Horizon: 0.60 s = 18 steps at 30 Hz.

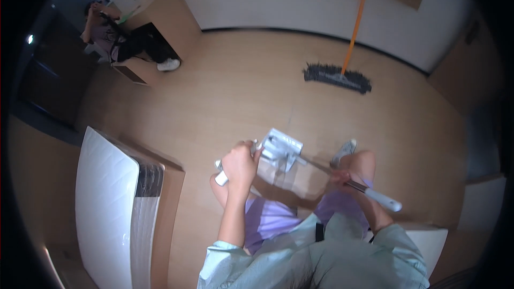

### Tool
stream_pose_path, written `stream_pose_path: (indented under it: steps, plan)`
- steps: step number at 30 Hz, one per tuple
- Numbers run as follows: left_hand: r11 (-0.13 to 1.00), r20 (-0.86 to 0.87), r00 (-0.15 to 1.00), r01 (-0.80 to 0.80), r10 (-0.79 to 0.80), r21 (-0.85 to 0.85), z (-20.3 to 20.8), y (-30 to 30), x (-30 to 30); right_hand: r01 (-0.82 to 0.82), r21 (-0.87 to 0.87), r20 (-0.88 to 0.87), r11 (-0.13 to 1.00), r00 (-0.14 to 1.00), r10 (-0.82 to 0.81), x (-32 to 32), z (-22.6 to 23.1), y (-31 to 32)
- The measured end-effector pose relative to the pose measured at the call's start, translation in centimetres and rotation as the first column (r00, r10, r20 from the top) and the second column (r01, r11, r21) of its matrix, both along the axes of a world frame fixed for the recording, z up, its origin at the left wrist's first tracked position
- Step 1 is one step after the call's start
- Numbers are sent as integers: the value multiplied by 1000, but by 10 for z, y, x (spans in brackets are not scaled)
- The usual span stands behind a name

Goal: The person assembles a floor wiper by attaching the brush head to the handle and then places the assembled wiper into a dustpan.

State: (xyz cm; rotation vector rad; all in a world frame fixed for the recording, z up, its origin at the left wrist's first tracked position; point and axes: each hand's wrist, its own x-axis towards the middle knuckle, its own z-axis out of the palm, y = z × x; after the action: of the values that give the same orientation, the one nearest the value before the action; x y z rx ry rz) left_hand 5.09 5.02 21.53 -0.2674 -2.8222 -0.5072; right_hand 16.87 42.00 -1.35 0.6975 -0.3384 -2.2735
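The wooden floor (241, 91) filled most of the view, running up to a white wall (300, 5). At the left stood a white mattress (104, 203) on its edge against a wooden frame, and in the far corner another person (120, 40) sat by a low wooden cabinet. A second mop with an orange handle (354, 21) lay out on the floor, its dark fringed head (337, 77) flat and well apart from the wearer.

The wearer sat with knees up and held a flat mop across the lap. Its pale rectangular head plate (281, 147) was lifted off the floor, near the left knee, and its metal shaft (326, 170) ran back to a white grip (383, 199). The plate looked bare, with no pad clearly fitted; judging by that, the work on the head seemed only partly done, and the mop had not yet been set to the floor.

The left hand (239, 165) was closed, fingers curled together around something white by the plate's edge; exactly what could not be told. The right hand (342, 177) was wrapped around the shaft, fingers pressed together.
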Motion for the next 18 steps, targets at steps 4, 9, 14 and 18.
stream_pose_path:
  steps: [4,9,14,18]
  plan:
    - [998,68,996,63,-64,21,-2,3,-2,-44,-185,116,982,991,66,-11,59,22]
    - [975,33,975,217,-219,38,6,-1,-10,-125,282,-205,951,961,187,-54,16,-6]
    - [974,24,979,203,-201,-100,5,26,-27,-78,385,-78,919,990,117,-52,-65,-52]
    - [988,-8,996,93,-94,-121,-8,32,-38,-207,-108,20,972,977,211,-23,-77,-63]
